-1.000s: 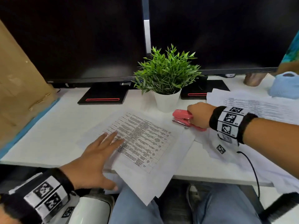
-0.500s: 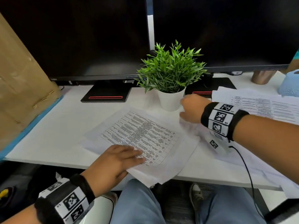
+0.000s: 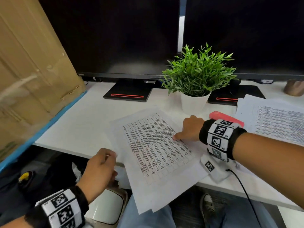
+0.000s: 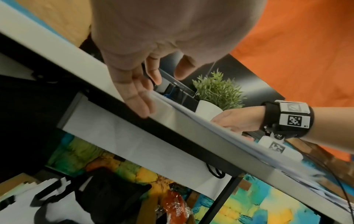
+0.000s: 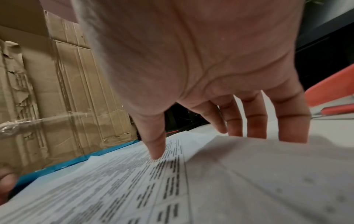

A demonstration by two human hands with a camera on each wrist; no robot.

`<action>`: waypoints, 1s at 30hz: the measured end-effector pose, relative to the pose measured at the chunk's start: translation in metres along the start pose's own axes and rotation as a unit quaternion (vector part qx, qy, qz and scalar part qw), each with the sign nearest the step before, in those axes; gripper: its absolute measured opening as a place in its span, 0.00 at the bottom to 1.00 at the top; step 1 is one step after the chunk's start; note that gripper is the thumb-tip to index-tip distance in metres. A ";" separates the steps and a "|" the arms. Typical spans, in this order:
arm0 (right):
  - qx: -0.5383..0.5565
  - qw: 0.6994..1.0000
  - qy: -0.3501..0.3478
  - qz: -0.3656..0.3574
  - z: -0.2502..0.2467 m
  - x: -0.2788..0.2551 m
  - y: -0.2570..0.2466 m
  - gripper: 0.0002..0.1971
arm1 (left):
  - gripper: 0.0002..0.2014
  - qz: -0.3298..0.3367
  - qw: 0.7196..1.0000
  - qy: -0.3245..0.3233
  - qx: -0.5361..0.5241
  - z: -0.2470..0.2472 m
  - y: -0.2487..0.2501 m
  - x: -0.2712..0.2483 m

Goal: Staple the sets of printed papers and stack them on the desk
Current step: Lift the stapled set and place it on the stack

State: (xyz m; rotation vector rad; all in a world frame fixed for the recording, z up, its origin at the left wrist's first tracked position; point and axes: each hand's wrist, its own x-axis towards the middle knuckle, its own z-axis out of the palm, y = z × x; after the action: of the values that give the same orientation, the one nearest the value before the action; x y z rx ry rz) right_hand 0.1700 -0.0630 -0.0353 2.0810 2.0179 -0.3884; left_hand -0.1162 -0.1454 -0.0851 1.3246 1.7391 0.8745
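A set of printed papers (image 3: 156,150) lies slanted on the white desk (image 3: 79,125), its near end hanging over the front edge. My left hand (image 3: 111,162) is at the set's left corner. In the left wrist view its straight fingers (image 4: 138,97) touch the sheet edge and the thumb stays clear above. My right hand (image 3: 181,134) holds the set's right edge. The thumb (image 5: 155,151) presses on the print, and the fingers (image 5: 254,124) reach behind the raised edge. The pink stapler (image 3: 218,115) lies on the desk behind my right wrist, untouched.
A potted plant (image 3: 195,76) stands just behind the papers, in front of two dark monitors (image 3: 115,38). Another pile of printed sheets (image 3: 276,122) lies at the right. A cardboard panel (image 3: 32,63) walls off the left side. A cable (image 3: 246,193) trails from my right wrist.
My right hand let go of the stapler and came down onto the papers' right edge. My left hand slid off the top sheet to the left corner. The set has turned and shifted.
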 end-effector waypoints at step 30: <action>0.601 0.721 0.281 -0.200 -0.042 -0.047 -0.002 0.11 | 0.18 0.240 0.921 0.055 -0.302 -0.014 0.101 0.004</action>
State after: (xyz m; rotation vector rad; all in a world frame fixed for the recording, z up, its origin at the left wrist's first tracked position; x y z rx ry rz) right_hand 0.1685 -0.0930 0.0200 2.5049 3.0936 -1.7421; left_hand -0.0843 -0.1193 0.0083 1.2891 1.0707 1.6324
